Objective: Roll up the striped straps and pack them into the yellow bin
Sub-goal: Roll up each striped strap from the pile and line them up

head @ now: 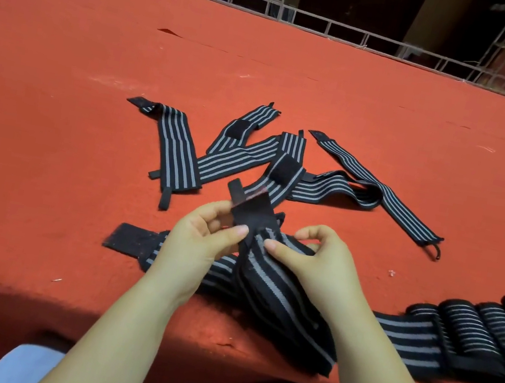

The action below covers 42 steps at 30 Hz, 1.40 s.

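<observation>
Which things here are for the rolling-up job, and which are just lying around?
For the job:
- held strap, gripped by left hand and right hand
- loose flat straps
- rolled straps

Just there:
- red carpet
- metal railing

The yellow bin isn't in view.

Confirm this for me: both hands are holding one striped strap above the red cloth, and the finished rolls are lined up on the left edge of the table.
Not quite. The left hand and right hand do hold one striped strap above the red cloth, but the head view shows the finished rolls lined up at the right edge, not the left.
</observation>
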Each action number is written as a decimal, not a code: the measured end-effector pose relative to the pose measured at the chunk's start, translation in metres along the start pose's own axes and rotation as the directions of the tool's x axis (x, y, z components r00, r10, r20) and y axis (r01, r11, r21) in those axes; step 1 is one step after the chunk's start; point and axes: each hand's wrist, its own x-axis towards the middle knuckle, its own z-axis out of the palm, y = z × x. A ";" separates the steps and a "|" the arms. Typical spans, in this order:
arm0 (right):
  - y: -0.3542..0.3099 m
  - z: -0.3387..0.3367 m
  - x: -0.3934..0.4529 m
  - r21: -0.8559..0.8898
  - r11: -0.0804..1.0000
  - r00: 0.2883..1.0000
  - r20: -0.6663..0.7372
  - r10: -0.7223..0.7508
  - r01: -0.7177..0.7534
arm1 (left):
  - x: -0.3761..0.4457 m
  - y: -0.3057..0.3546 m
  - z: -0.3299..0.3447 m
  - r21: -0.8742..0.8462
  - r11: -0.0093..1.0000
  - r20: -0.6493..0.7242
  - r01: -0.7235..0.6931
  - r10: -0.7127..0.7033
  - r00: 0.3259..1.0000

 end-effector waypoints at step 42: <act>-0.018 -0.124 -0.017 0.944 0.294 0.988 -0.151 -0.009 0.147 | 0.025 -0.033 0.097 0.341 0.934 0.172 0.109 -0.176 0.969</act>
